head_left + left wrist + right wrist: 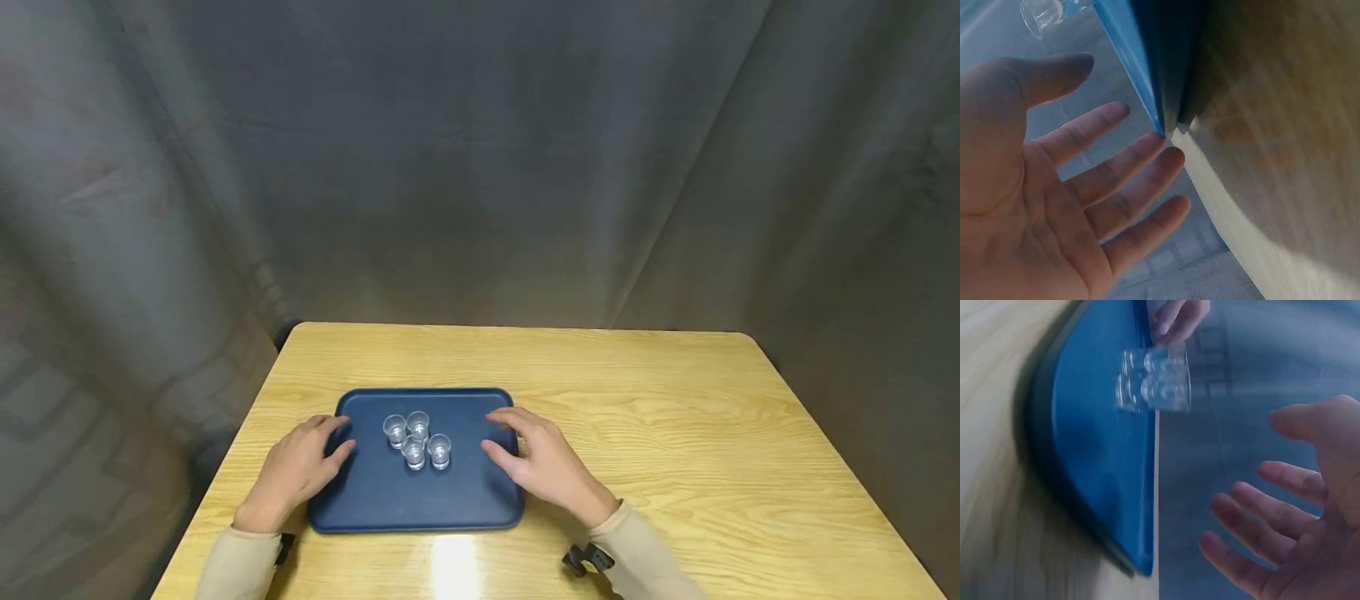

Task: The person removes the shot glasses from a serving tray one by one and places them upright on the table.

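A dark blue tray lies on the table, with several small clear shot glasses grouped upright a little above its middle in the head view. My left hand hovers by the tray's left edge, thumb and fingers spread apart. In the left wrist view the fingers extend loosely beside the tray's rim; whether they touch it I cannot tell. At the opposite edge is my right hand, its fingers relaxed and apart from the thumb. Neither hand holds anything. The right wrist view shows the glasses standing close together.
The light wooden table stretches out to the right of the tray. Grey curtains hang behind and along both sides of it. A small dark device sits at the right wrist, by the beige sleeve.
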`<state>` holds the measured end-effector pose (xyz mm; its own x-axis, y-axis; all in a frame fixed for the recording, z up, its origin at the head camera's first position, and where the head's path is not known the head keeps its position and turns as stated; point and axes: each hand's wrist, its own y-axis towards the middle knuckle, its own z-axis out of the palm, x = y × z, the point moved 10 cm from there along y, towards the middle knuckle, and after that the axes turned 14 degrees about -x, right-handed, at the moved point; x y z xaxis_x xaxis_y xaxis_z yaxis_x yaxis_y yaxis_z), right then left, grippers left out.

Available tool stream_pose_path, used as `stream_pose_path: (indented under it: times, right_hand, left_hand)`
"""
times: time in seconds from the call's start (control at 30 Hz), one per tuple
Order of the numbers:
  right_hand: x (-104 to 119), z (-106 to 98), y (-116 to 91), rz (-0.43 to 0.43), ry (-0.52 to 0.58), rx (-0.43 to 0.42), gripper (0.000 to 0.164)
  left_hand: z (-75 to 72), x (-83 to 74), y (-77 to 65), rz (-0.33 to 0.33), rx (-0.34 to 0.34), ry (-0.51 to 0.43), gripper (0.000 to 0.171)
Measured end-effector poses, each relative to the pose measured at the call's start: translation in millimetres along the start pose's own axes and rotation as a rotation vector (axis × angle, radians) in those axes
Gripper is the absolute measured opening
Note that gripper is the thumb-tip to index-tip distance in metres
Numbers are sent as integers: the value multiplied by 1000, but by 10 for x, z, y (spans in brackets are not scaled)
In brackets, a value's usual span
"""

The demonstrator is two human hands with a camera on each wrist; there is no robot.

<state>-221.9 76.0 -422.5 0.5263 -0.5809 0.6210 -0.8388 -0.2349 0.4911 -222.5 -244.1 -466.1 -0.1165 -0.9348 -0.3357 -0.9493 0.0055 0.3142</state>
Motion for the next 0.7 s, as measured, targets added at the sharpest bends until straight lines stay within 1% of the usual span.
stream_pose_path:
  times: [0.13, 0.23, 0.3, 0.4, 0.53, 0.7]
  right_hand:
    - [0, 216, 48, 54, 68, 70, 36]
    - [-17, 353, 74, 90, 106, 100, 36]
    - [-10, 431, 93, 86, 116, 110, 36]
    - [34, 539, 127, 55, 111, 121, 35]
    - [100, 637, 182, 19, 104, 115, 33]
    - [131, 730, 235, 38, 127, 135, 34]
  left_hand:
    - [18, 14, -8, -17, -4, -4, 45]
    - [8, 31, -13, -9, -31, 7, 44]
    - [-7, 56, -20, -9, -56, 23, 42]
    - [-16, 115, -40, -28, -74, 47, 39]
    - [16, 156, -56, -46, -48, 54, 38]
    - [41, 158, -21, -42, -39, 42, 37]
